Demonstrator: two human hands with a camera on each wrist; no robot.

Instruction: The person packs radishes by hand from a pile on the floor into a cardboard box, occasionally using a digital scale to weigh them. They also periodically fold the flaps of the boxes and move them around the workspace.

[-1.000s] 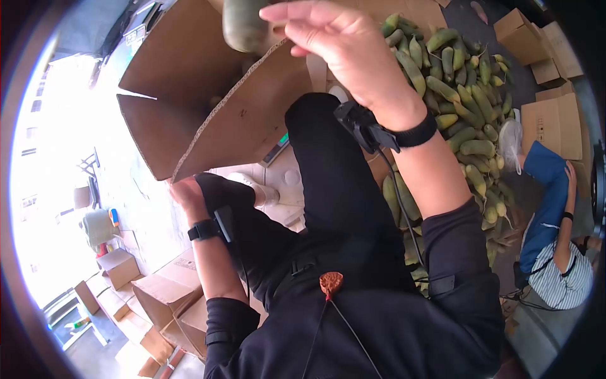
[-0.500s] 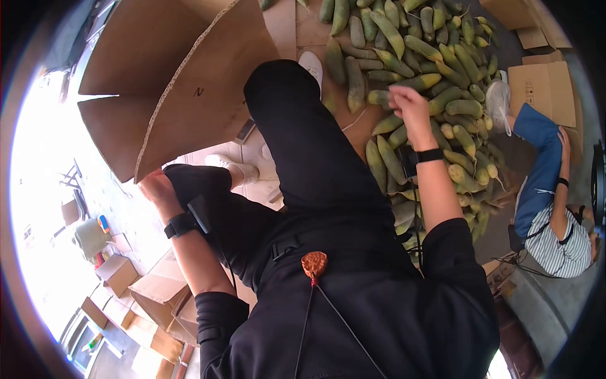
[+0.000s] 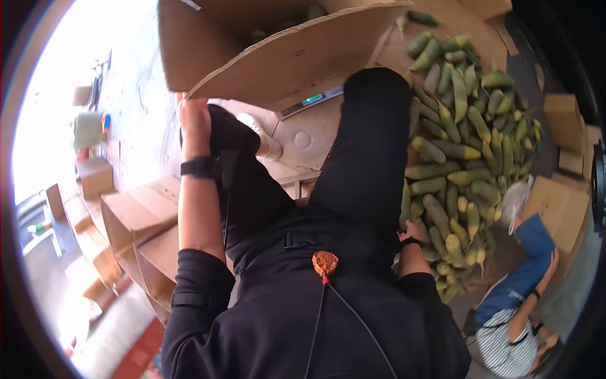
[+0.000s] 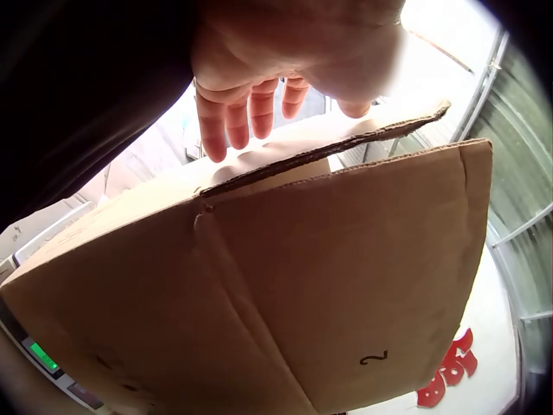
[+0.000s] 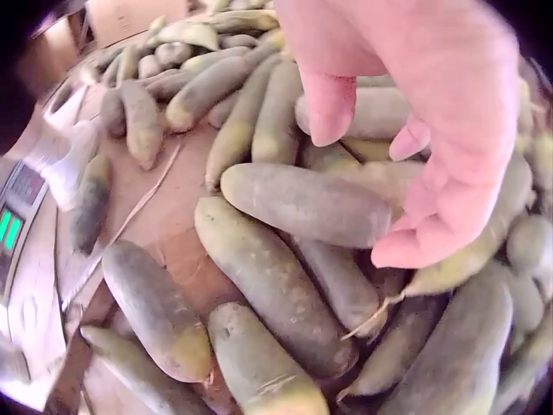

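My left hand (image 3: 195,121) is at the near left corner of a large open cardboard box (image 3: 284,69). In the left wrist view its fingers (image 4: 235,125) hang down fairly straight, right at the edge of a box flap (image 4: 285,166). Some green radishes (image 3: 315,11) show in the shadow inside the box. My right hand (image 3: 411,232) is low beside my right thigh, at the near side of a big heap of green radishes (image 3: 467,151). In the right wrist view its thumb and fingers spread apart over the end of one green radish (image 5: 307,203), fingertips close to its skin.
Beneath the box is a scale (image 3: 312,100) with a lit green display. Cardboard boxes (image 3: 142,215) stand at the left, and others (image 3: 555,205) at the right. Another person (image 3: 514,303) in a striped top sits at the right, beside the heap.
My right hand came from above the box, where a green radish was beside its fingers, back to the heap and down toward its near side. My left hand stays at the box corner; the head view shifted.
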